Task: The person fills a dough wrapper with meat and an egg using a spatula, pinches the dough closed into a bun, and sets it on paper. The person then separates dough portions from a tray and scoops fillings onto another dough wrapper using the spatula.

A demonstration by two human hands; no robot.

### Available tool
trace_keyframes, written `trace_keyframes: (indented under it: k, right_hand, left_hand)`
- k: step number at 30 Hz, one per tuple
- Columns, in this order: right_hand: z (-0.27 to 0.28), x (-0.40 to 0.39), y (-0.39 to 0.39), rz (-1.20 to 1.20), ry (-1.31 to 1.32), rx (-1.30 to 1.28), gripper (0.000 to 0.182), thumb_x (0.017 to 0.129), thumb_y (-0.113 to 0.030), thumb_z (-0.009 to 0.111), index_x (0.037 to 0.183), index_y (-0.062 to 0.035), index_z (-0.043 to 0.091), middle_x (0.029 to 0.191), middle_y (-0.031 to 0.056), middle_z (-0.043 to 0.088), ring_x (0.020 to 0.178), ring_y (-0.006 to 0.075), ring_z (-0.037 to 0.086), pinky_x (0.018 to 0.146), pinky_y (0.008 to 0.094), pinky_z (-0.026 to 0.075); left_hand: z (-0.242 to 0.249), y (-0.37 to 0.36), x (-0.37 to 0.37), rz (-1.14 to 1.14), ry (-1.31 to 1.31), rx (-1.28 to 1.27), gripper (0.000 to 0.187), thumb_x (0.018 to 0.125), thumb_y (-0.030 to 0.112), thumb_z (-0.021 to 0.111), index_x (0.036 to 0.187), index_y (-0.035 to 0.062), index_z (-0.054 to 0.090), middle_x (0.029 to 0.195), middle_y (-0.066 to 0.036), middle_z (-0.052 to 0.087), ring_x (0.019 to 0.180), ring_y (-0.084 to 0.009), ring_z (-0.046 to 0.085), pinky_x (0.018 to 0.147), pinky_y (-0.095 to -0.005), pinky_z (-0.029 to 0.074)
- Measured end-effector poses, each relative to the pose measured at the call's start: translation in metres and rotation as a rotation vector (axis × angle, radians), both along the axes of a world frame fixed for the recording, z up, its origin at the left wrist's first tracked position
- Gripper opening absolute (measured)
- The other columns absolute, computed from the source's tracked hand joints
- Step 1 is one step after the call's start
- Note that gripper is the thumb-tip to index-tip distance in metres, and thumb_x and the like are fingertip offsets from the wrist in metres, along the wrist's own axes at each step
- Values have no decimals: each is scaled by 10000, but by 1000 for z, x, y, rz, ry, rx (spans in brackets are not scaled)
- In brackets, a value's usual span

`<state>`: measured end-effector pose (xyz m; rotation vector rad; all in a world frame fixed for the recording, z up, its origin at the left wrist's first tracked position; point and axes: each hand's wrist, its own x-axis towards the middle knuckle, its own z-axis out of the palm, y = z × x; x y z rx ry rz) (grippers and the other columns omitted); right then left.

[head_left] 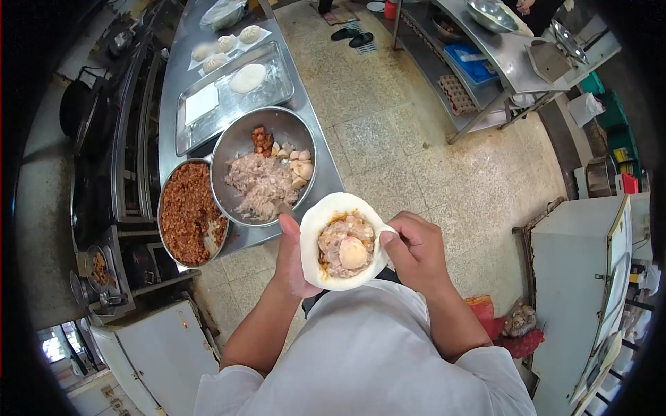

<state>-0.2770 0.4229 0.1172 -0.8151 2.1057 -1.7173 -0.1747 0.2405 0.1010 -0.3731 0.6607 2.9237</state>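
In front of my chest a round, flat dough wrapper (pixel 312 232) rests on my left hand (pixel 288 262), whose thumb stands up at its left side. My right hand (pixel 417 251) pinches the wrapper's right edge between thumb and fingers. Pale minced meat filling (pixel 334 239) with brown sauce lies in the middle of the wrapper. A round, pale yellowish piece (pixel 354 254) sits on top of the filling. The wrapper hides most of my left palm and fingers.
Left of me, a steel table (pixel 320 149) bears a bowl (pixel 311 163) of minced meat and pale pieces, a bowl (pixel 161 232) of reddish-brown filling, and a tray (pixel 286 69) with a dough round (pixel 248 78). Pleated buns (pixel 226 44) lie farther back. A white freezer (pixel 579 256) stands right.
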Motion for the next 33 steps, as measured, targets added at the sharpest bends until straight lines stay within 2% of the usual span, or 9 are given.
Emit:
trace_keyframes:
  k: [5, 7, 11, 17, 20, 22, 29, 31, 33]
  right_hand:
    - [-4, -1, -11, -44, -160, -165, 76, 842, -63, 656, 834, 12, 650, 759, 63, 584, 607, 112, 533, 545, 275, 420]
    - [-3, -3, -4, 21, -134, -24, 65, 838, -55, 667, 849, 9, 659, 760, 63, 583, 620, 105, 535, 546, 267, 419]
    - [-7, -2, 2, 64, 4, 30, 74, 827, -52, 677, 867, 7, 658, 752, 59, 578, 620, 98, 530, 547, 258, 414]
    - [-7, -2, -14, -65, -167, -183, 60, 825, -47, 668, 816, 9, 651, 742, 55, 586, 601, 93, 527, 532, 261, 409]
    - [-9, -4, -2, 43, -151, -57, 58, 824, -49, 672, 835, 8, 664, 747, 53, 587, 610, 87, 529, 532, 258, 411]
    - [-9, -4, 0, 118, 1, -29, 72, 820, -52, 680, 863, 5, 667, 754, 48, 587, 614, 84, 528, 534, 252, 412]
    - [0, 1, -16, -22, -106, -131, 85, 829, -78, 667, 836, 7, 661, 744, 63, 587, 592, 119, 542, 530, 275, 426]
    - [0, -2, -9, 93, -39, 22, 110, 828, -97, 679, 867, 6, 677, 739, 71, 586, 585, 130, 553, 537, 277, 439]
    - [-3, -1, -3, 122, 15, 40, 88, 823, -68, 676, 862, 9, 665, 755, 58, 586, 612, 114, 539, 547, 264, 425]
  left_hand:
    - [3, -7, -1, -137, -8, -88, 1140, 718, 890, 402, 1448, 16, 350, 1409, -170, 486, 1259, -281, 539, 1029, -436, 482]
    - [3, -8, 0, -179, -31, -107, 1150, 714, 891, 403, 1452, 11, 340, 1418, -172, 476, 1270, -278, 530, 1036, -433, 477]
    - [8, -10, 4, -148, -17, -263, 1194, 707, 905, 392, 1476, -4, 298, 1451, -204, 440, 1283, -317, 517, 1049, -468, 461]
    - [5, -18, 5, -263, 21, -331, 1208, 687, 888, 451, 1478, -9, 284, 1459, -191, 427, 1306, -285, 494, 1066, -443, 446]
    - [5, -22, 7, -263, 23, -300, 1197, 684, 871, 497, 1471, -8, 296, 1452, -179, 435, 1313, -270, 484, 1072, -422, 440]
    - [6, -23, 8, -234, 25, -304, 1193, 686, 864, 511, 1471, -9, 295, 1454, -180, 432, 1318, -274, 479, 1074, -417, 438]
    - [3, -26, 4, -283, 64, -352, 1151, 698, 847, 536, 1444, -5, 329, 1389, -165, 484, 1267, -245, 517, 1053, -400, 454]
    - [-1, -28, 6, -311, 63, -351, 1144, 699, 845, 539, 1440, -2, 334, 1376, -161, 493, 1256, -237, 524, 1044, -398, 462]
    - [-3, -31, 7, -249, 30, -451, 1220, 673, 897, 446, 1462, -21, 300, 1418, -191, 463, 1269, -250, 527, 1022, -405, 489]
